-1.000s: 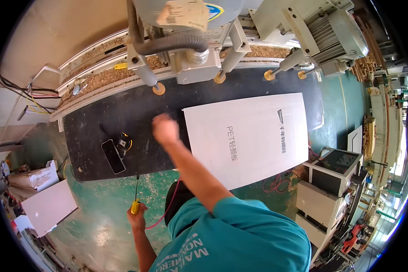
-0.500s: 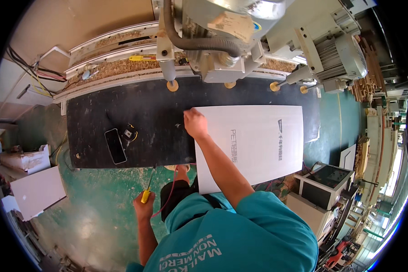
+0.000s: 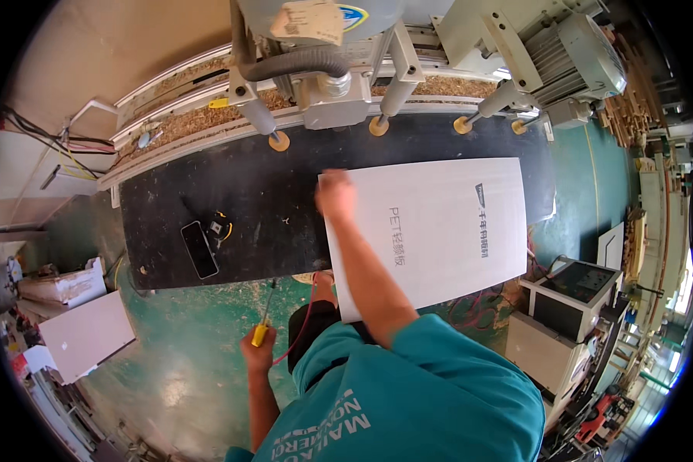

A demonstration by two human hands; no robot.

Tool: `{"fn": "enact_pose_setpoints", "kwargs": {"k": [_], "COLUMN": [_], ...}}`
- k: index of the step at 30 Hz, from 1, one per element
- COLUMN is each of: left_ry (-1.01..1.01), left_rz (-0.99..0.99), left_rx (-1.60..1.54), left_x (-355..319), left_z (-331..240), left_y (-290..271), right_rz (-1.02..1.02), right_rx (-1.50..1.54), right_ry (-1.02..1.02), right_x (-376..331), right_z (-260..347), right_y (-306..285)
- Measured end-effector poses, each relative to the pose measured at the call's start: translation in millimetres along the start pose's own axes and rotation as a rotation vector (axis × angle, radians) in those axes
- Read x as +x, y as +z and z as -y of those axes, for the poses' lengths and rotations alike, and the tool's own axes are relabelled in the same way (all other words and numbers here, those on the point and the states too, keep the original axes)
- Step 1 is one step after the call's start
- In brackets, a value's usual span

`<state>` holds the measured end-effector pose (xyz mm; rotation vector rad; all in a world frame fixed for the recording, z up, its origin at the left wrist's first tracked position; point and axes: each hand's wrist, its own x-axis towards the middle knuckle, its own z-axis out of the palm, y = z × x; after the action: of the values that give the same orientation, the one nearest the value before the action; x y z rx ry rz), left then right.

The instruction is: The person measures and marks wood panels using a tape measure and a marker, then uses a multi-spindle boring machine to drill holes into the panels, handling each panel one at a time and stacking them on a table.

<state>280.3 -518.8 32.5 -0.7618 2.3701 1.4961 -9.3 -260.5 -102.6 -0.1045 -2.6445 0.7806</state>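
In my left hand (image 3: 259,354) is a screwdriver (image 3: 262,335) with a yellow handle, its thin shaft pointing up toward the near edge of the black worktable (image 3: 231,181). A large white panel (image 3: 439,231) with printed markings lies on the table and overhangs its near edge by my body. My right arm reaches across the panel. At its far left corner, my right hand (image 3: 336,196) is closed on the edge; motion smears the fingers, and the fingertips are hidden. A phone (image 3: 199,249) and a small tape measure (image 3: 220,227) rest on the table's left part.
Over the table's far side hang a machine head (image 3: 331,96) and several clamp rods with round yellowish pads (image 3: 378,125). Wood shavings (image 3: 177,119) line the rail behind. A control cabinet (image 3: 570,296) stands at the right, and a pale board (image 3: 88,335) leans at the left.
The view has shifted slightly, showing more of the clamp rods. My right hand stays at the panel's corner, now blurred by motion. The screwdriver remains in my left hand.
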Motion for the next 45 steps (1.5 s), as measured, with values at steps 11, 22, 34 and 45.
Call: {"fn": "enact_pose_setpoints", "kwargs": {"k": [11, 22, 34, 45], "left_ry": [-0.066, -0.048, -0.023, -0.087], "left_rz": [0.079, -0.013, -0.114, 0.317], "left_rx": [0.023, -0.157, -0.075, -0.375], "left_x": [25, 15, -26, -113], "left_z": [5, -4, -30, 2], "left_y": [-19, -18, 9, 12], "right_rz": [0.358, 0.437, 0.630, 0.373], "right_rx": [0.106, -0.018, 0.300, 0.117], "right_ry": [-0.004, -0.333, -0.614, -0.403], "right_x": [4, 39, -136, -12], "right_z": [87, -20, -37, -51], "right_y": [6, -29, -94, -45]}}
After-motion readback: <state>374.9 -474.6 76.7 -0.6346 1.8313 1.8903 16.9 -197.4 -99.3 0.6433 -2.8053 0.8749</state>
